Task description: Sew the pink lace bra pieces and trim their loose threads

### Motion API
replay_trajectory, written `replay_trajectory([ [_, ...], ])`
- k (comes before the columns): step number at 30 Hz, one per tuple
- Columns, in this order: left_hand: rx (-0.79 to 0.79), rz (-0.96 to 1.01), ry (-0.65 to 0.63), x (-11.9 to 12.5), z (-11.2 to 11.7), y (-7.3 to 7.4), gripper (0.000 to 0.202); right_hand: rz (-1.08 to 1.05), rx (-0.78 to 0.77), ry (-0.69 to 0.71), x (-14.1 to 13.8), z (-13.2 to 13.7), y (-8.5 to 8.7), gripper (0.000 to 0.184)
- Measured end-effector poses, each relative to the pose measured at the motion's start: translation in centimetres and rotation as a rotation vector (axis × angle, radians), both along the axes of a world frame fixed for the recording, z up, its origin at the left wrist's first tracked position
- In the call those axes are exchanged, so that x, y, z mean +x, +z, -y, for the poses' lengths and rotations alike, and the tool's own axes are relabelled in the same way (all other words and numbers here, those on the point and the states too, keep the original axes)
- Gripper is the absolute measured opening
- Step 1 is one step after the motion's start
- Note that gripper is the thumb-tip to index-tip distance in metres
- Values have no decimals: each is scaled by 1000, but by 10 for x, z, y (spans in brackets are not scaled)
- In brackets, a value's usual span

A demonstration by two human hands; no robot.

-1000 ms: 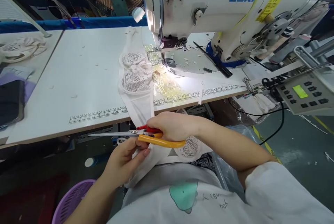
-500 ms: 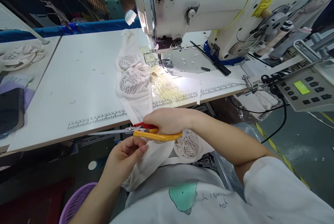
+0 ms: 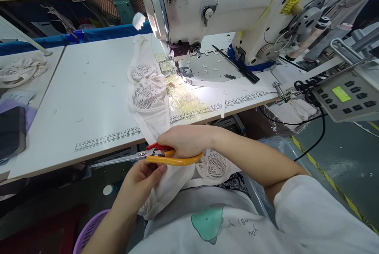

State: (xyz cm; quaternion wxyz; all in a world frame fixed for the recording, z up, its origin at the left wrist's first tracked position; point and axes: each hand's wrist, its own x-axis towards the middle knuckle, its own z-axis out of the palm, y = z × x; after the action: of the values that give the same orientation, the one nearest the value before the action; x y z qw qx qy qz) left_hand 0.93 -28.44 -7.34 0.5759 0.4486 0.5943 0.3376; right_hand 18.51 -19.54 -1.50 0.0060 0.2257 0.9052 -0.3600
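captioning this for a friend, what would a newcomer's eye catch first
A big white sewing machine marked JUKI fills the top, centre to right. Below it, the right hand grips silver-bladed scissors with orange and red handles, while the left hand pinches a pale lace-and-cloth garment.

scissors: orange-and-red handles, blades leftward, apparently closed | pale lace bra: lying on tabletop, trailing over edge
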Motion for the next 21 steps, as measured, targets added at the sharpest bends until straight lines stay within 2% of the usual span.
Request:
replay_trajectory([
  [3,-77,28,-51,-2,1,-4,44,-20,-7,-7,0,1,0,23],
  [6,-127,72,-17,0,2,-6,46,-35,-38,-67,1,5,-5,24],
  [8,-121,92,19,2,3,-5,42,-113,-100,-205,5,14,-13,25],
  [11,-102,77,56,5,5,-1,35,-411,-243,-510,16,38,-30,31],
  [12,-93,67,68,4,6,0,34,-490,-286,-555,20,48,-36,35],
  [14,-66,51,84,3,8,1,32,-496,-352,-512,31,67,-50,34],
  [17,-31,35,102,-1,12,0,28,-312,-339,-367,42,88,-69,36],
  [21,-1,9,124,-1,14,1,26,-136,-315,-318,42,99,-86,31],
])
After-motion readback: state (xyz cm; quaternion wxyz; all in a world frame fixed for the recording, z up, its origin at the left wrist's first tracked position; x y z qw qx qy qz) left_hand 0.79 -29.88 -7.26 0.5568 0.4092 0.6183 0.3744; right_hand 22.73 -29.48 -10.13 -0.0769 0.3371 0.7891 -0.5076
